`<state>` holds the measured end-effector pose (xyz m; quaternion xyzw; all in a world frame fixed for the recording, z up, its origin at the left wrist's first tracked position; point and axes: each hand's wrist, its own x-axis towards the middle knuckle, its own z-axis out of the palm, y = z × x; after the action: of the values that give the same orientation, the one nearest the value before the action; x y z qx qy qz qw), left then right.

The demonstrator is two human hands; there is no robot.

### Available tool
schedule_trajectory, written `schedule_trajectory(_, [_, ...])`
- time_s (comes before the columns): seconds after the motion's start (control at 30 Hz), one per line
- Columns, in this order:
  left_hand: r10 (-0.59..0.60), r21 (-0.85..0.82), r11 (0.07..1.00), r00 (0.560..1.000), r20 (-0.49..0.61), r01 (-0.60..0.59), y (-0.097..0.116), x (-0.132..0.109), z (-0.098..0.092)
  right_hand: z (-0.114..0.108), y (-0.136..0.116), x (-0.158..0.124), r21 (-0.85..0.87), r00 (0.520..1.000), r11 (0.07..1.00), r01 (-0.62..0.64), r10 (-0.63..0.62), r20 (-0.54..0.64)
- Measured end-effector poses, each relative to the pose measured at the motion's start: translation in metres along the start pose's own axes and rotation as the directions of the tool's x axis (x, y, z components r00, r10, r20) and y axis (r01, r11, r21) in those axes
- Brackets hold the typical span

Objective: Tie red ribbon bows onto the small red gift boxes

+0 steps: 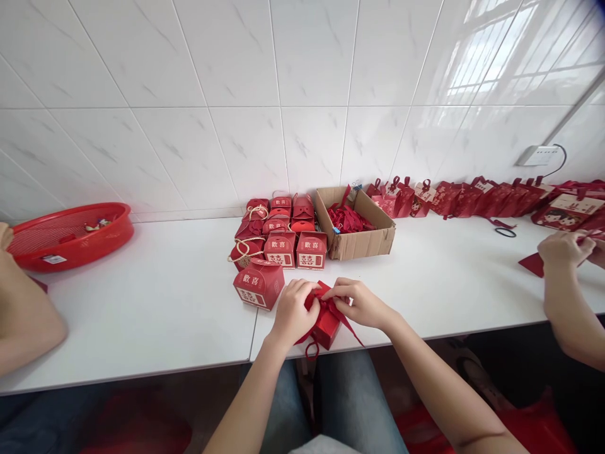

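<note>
A small red gift box (327, 332) lies near the table's front edge, directly before me. Dark red ribbon (348, 323) crosses its top, gathered in what looks like a knot or bow, with loose ends and a loop hanging toward the edge. From the left, my left hand (293, 310) pinches the ribbon, its fingertips over the box. Opposite it, my right hand (363, 304) has thumb and fingers closed on the ribbon at the knot. Just left of my left hand stands a larger red box with a handle top (259, 285).
Behind my hands, several finished red boxes (280, 248) stand beside a cardboard carton (363, 244) of red ribbons. A red plastic basket (113, 236) sits at left. Red gift bags (447, 200) line the wall near scissors (505, 232). Co-workers' arms (562, 271) reach in from both sides.
</note>
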<state>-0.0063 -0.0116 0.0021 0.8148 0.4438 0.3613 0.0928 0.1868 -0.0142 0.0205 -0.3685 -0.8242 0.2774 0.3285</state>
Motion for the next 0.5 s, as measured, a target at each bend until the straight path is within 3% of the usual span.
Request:
schedule_trajectory(0.17, [-0.019, -0.126, 0.991, 0.980, 0.198, 0.045, -0.0075, 0.0032, -0.0071, 0.0012, 0.0038, -0.0016, -0.005, 1.000, 1.000, 0.010, -0.010, 0.026])
schedule_trajectory(0.37, [0.001, -0.043, 0.999, 0.978, 0.206, 0.008, -0.0095, 0.0065, -0.0041, 0.0023, 0.0039, -0.0018, -0.067, 0.997, 0.997, 0.033, -0.029, 0.068])
schedule_trajectory(0.5, [0.013, -0.078, 0.997, 0.968, 0.250, 0.007, -0.0086, 0.0088, -0.0076, 0.0024, 0.0040, -0.0011, -0.090, 0.996, 0.996, 0.029, -0.021, 0.090])
